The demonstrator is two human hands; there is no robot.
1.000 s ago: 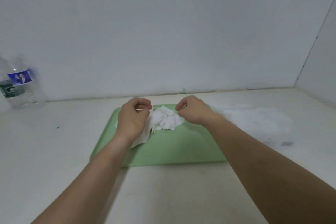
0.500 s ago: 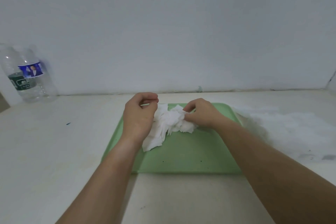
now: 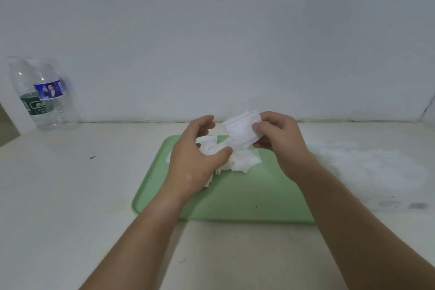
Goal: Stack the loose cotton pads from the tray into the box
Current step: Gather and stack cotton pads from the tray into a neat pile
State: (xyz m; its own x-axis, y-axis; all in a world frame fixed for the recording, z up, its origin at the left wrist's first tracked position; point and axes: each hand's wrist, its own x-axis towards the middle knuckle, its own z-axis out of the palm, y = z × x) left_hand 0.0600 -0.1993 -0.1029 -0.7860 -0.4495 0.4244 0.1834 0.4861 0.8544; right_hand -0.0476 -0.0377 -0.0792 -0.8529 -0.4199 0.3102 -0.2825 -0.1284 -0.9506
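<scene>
our right hand [image 3: 280, 143] pinches a small stack [image 3: 241, 130] of pads above the tray [image 3: 235, 202]; the left hand [image 3: 191, 162] hovers over the pile [image 3: 243, 163], fingers [image 3: 204, 122] loosely spread. we'd square the edges with both hands, gripping lightly so none slip. the box we cannot make out.

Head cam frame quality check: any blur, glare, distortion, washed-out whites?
Head view: soft, even light, no glare, only faint shadows beside the forearms. The bottle leans at the left edge, likely wide-angle distortion. The white patch right of the tray is a featureless smear with no readable detail. The pads in the right hand are fairly sharp.
</scene>
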